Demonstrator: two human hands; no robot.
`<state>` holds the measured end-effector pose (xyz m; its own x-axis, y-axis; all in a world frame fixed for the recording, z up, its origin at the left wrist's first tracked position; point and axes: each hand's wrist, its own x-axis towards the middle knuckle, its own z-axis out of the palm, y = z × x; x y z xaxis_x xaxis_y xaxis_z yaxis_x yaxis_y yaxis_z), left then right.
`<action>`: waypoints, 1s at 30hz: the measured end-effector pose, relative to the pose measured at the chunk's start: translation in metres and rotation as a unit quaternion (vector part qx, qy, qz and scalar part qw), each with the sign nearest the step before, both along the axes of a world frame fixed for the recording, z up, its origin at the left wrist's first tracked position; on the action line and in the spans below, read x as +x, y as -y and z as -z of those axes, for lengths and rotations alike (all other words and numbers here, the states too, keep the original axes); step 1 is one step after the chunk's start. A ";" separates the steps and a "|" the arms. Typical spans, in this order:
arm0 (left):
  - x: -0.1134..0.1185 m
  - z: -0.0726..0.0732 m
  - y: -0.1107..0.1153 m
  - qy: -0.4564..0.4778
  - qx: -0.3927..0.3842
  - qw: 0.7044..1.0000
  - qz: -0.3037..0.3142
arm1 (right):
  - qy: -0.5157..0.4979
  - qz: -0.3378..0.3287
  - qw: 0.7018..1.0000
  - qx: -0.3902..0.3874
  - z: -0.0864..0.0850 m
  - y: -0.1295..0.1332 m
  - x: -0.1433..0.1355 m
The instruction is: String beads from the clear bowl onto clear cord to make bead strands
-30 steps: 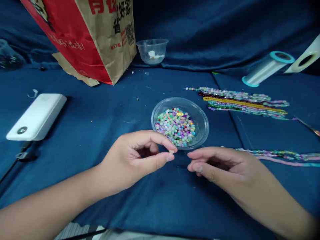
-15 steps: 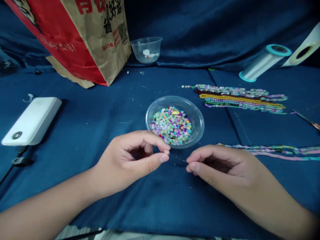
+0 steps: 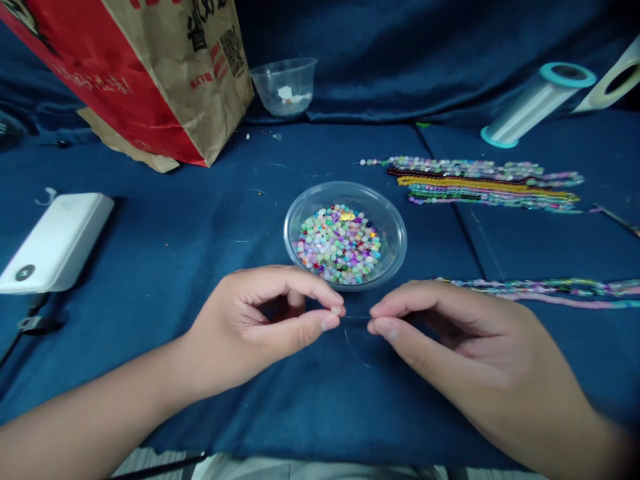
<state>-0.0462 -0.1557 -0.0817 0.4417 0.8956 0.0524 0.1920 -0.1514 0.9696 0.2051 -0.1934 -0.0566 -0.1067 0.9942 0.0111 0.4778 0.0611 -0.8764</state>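
Note:
Between the thumb and forefinger of my left hand is a small pale bead. My right hand pinches a thin clear thread, which stretches across the short gap to the bead. Whether the thread passes through the bead is too small to tell. A loose curve of thread hangs below the gap. Just beyond both hands stands a clear round bowl holding many mixed coloured beads.
Strung beads lie at the back right, with more strands beside my right hand. A thread spool and a tape roll stand behind. A paper bag, a small clear cup and a white power bank are further left.
My right hand has come slightly nearer my left, and the thread now reaches the bead in a straight line. The view has shifted a little, so the background sits higher.

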 end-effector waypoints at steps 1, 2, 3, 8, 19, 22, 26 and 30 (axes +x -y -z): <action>0.000 0.000 0.000 0.000 0.000 1.000 0.001 | -0.002 -0.003 1.000 0.003 0.000 0.000 0.000; 0.000 0.000 0.000 -0.001 0.000 1.000 0.002 | -0.002 -0.006 1.000 0.004 0.000 0.001 0.000; 0.001 -0.001 0.000 -0.002 0.001 1.000 0.003 | -0.002 -0.008 1.000 0.004 0.001 0.001 0.000; 0.001 -0.001 0.000 -0.005 0.004 1.000 0.008 | 0.009 -0.014 1.000 0.002 0.003 0.000 -0.001; 0.002 0.000 -0.002 -0.001 0.004 1.000 0.011 | 0.033 -0.024 0.999 0.016 0.003 0.000 0.000; 0.001 -0.001 0.000 0.007 0.019 1.000 0.022 | 0.051 -0.030 0.998 0.030 0.003 0.001 0.000; 0.002 -0.003 0.000 0.017 0.042 0.998 0.035 | 0.076 -0.056 0.993 0.069 0.004 0.002 -0.002; 0.004 -0.002 -0.001 0.027 0.076 0.996 0.046 | 0.078 -0.077 0.988 0.106 0.004 0.004 -0.004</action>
<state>-0.0423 -0.1545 -0.0801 0.5140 0.8315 0.2109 0.1186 -0.3124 0.9425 0.2014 -0.1973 -0.0610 -0.2740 0.9429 0.1895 0.5766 0.3187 -0.7523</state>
